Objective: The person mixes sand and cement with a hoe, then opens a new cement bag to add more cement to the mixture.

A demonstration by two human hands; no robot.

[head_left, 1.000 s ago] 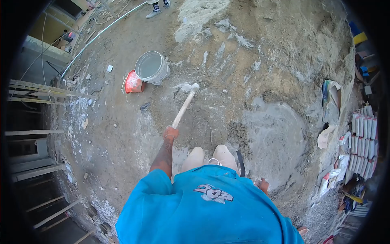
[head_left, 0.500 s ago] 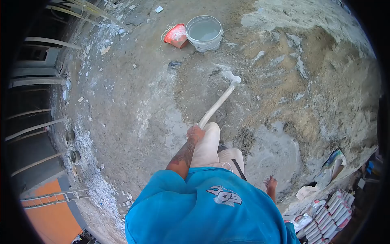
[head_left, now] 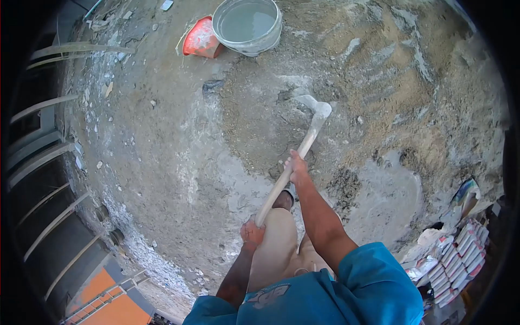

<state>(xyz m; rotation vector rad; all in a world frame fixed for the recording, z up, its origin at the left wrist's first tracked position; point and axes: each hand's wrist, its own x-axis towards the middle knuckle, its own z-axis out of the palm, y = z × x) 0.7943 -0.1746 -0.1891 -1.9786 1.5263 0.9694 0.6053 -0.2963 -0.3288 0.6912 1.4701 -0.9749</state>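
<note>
A hoe with a pale wooden handle slants across the ground in front of me. My left hand is closed round the butt end of the handle, beside my left knee. Higher up, my right hand grips the shaft below the head. The grey, mortar-caked hoe head is at the far end, over the damp grey-brown mix. Part of the blade is hard to make out against the ground.
Ahead stand a large bucket of cloudy water and a tilted red bucket. A sandy mound rises at the right. Stacked bags lie lower right; wooden poles and a ladder are at the left.
My right hand has come up from my side and taken hold of the hoe's shaft. My view has shifted forward and lower, and the buckets appear nearer the top left.
</note>
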